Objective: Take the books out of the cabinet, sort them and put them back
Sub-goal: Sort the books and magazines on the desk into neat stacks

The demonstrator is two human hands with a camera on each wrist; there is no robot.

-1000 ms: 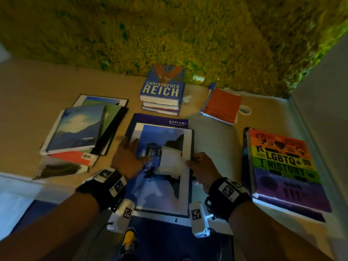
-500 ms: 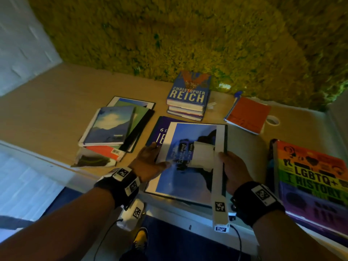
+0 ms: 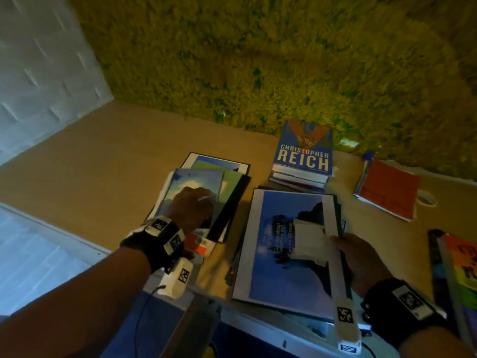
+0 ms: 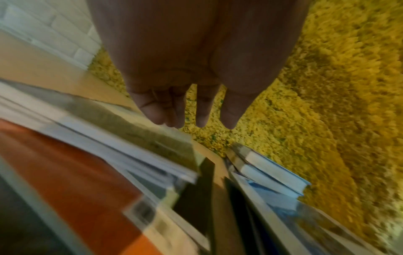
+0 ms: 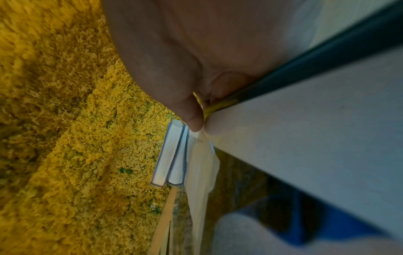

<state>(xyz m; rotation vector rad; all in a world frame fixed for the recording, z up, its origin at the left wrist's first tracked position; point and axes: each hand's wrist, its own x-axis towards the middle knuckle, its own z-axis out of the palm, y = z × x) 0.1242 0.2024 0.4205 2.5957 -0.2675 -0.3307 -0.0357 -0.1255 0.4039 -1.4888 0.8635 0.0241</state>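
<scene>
A large blue-and-white book lies on the wooden top near its front edge, over a dark book. My right hand grips its right edge, and in the right wrist view the thumb pinches the white cover. My left hand hovers over the left pile, above a sky-cover book. In the left wrist view its fingers are straight and hold nothing. A stack topped by the blue Reich book stands behind.
An orange book and a white ring lie at the back right. A rainbow-cover book sits at the right edge. A moss wall closes the back, a white wall the left.
My left hand has left the big book's left edge and moved left over the pile. My right hand keeps its grip on the book's right edge.
</scene>
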